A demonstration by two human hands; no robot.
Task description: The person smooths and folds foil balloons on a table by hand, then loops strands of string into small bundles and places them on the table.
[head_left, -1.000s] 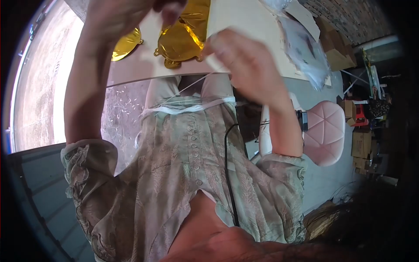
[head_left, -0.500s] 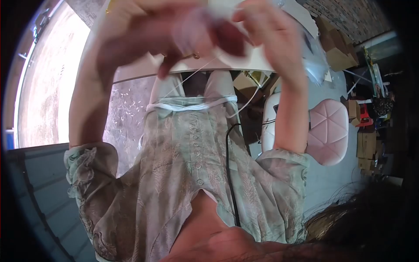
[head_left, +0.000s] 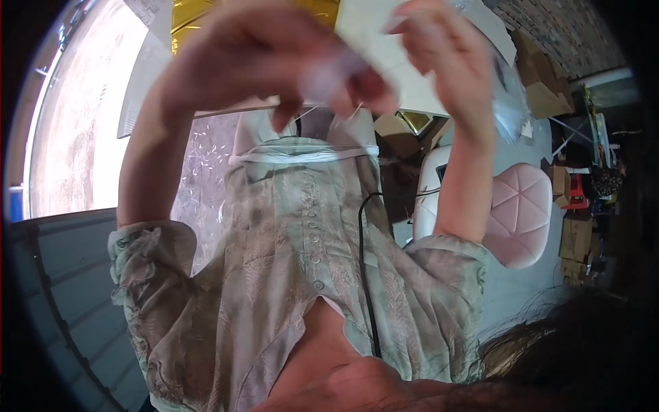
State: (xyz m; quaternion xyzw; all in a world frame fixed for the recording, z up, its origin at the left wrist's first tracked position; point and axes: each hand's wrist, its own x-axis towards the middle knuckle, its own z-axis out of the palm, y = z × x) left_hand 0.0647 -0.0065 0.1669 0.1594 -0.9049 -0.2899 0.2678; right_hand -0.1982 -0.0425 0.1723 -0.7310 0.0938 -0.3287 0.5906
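My left hand (head_left: 274,62) is raised over the table's near edge, its fingers bent and smeared by motion. A whitish, shiny patch (head_left: 326,79) shows at its fingers; I cannot make out whether it is a wrap or something held. A short pale strand (head_left: 357,110) shows just below the fingertips. My right hand (head_left: 446,58) is apart from the left, to its right, with fingers curled in and tips close together; anything between them is too small or blurred to name. White cords (head_left: 302,156) lie across my lap below both hands.
A gold foil sheet or bag (head_left: 189,24) lies on the white table (head_left: 371,55). Clear plastic (head_left: 508,103) hangs at its right side. A pink padded stool (head_left: 518,213) and cardboard boxes (head_left: 542,75) stand to the right. A black cable (head_left: 364,275) runs down my front.
Both hands have shifted slightly right and moved farther apart. More of the gold foil shows. The thin thread that ran from the left hand to my lap is now barely visible.
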